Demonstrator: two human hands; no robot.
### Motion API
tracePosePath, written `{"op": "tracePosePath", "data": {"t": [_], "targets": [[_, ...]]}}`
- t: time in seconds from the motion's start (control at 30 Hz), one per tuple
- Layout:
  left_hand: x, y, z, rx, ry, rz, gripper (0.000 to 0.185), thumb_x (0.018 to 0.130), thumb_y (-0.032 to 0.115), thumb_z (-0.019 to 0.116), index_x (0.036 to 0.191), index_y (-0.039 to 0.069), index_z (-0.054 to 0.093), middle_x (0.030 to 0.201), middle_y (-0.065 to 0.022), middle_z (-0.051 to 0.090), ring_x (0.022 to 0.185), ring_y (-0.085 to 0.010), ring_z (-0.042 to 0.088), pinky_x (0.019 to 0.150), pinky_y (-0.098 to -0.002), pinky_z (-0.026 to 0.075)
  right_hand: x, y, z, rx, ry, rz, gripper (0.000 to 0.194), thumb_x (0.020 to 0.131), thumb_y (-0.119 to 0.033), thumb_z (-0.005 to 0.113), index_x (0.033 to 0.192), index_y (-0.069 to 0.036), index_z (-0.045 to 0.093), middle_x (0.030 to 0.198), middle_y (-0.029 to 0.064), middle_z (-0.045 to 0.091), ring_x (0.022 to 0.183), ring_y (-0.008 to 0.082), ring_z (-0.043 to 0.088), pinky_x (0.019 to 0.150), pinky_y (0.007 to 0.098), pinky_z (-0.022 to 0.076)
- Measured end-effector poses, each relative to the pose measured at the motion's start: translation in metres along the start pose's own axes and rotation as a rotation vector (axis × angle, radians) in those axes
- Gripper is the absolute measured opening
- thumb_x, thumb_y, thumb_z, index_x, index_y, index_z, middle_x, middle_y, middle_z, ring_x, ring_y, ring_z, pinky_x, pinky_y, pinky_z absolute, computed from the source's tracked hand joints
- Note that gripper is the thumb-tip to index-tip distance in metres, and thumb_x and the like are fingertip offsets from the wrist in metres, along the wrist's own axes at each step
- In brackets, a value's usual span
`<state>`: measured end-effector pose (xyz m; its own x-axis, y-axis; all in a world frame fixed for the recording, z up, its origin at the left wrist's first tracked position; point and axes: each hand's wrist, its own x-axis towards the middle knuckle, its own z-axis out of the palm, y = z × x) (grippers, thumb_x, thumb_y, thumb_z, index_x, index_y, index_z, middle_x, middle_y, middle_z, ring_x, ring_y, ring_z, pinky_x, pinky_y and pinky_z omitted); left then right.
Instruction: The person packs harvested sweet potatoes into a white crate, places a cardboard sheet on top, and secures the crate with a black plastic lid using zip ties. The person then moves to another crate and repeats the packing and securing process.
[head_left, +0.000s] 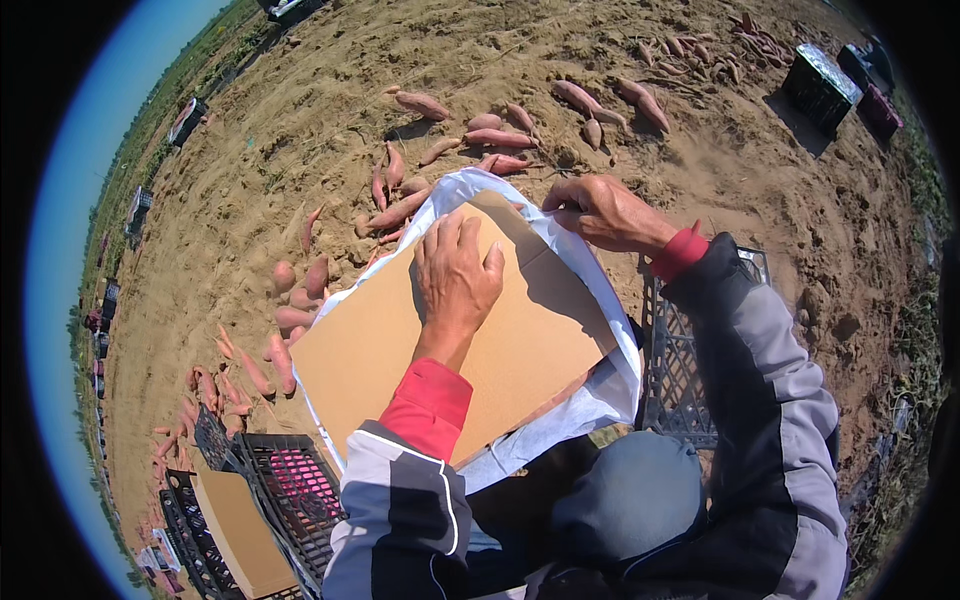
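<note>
A brown cardboard sheet (375, 345) lies before me, framed by a white liner (626, 375) whose edges stand up around it. My left hand (459, 281) rests flat on the upper part of the cardboard, palm down, fingers slightly apart. At the far right corner, my right hand (600, 212) pinches the liner's edge between thumb and fingers. The container under the liner is mostly hidden. Sweet potatoes (397, 210) lie on the soil just beyond and to the left of the liner.
Black plastic crates (679, 375) stand at my right and lower left (289, 480); another cardboard piece (240, 532) leans there. A covered black crate (821, 90) sits far right. More sweet potatoes (645, 105) lie on the soil beyond. My knee (634, 495) is close below.
</note>
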<state>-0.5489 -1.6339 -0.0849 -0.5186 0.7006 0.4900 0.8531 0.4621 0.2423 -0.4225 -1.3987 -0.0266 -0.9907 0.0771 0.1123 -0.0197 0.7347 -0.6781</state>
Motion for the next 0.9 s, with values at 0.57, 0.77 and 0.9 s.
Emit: {"op": "tracePosePath", "data": {"t": [0.57,0.77,0.9], "targets": [[0.017,0.052,0.0,-0.675,-0.249,-0.142,0.07,0.088,0.029,0.083,0.148,0.006,0.055,0.102,-0.0148,0.074,0.087,-0.0298,0.072,0.084,-0.0427,0.057,0.004,0.001,0.001,0.016,-0.069,-0.199,0.015,0.087,-0.008,0.073,0.096,0.004,0.073,0.085,0.0232,0.073,0.078,0.0412,0.072,0.072,0.0471,0.056],[0.017,0.053,0.018,-0.514,-0.217,-0.149,0.048,0.088,0.022,0.078,0.128,0.003,0.058,0.1,-0.02,0.075,0.093,-0.044,0.073,0.084,-0.0531,0.056,0.015,-0.007,0.005,-0.242,-0.109,-0.315,0.016,0.084,-0.01,0.071,0.096,0.0,0.072,0.084,0.0219,0.072,0.08,0.0423,0.072,0.073,0.0496,0.0576],[0.015,0.043,0.018,-0.46,-0.163,-0.161,0.025,0.088,0.01,0.068,0.112,0.004,0.062,0.092,-0.0221,0.072,0.088,-0.0471,0.071,0.077,-0.0546,0.055,0.012,-0.016,-0.004,-0.333,-0.001,-0.403,0.015,0.089,-0.014,0.07,0.095,-0.001,0.067,0.08,0.0187,0.069,0.075,0.0421,0.071,0.065,0.051,0.0547]]}}
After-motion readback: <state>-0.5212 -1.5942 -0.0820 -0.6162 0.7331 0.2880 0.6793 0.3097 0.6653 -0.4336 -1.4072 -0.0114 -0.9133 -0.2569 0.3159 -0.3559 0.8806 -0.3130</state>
